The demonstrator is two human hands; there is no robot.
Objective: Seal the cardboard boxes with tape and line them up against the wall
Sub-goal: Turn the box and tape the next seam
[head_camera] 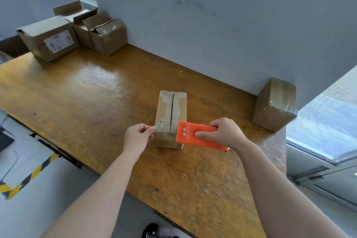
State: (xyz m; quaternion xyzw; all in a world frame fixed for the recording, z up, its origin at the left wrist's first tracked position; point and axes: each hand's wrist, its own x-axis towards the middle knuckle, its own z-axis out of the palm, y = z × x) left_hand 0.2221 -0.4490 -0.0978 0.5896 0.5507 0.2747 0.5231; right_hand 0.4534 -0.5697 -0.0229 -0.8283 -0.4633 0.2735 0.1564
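Wooden table [87, 92] set against a grey wall [212, 15]. Small cardboard box [171, 110] stands near the table's front centre, top seam running away from the viewer. Left hand [138, 136] pinches a tape strip [164, 127] at the box's near-left top corner. Right hand [224, 133] grips an orange tape dispenser [193, 135], toothed edge touching the box's near-right side. Taped box [274, 104] sits right, against the wall. Several boxes [104, 35] are grouped far left.
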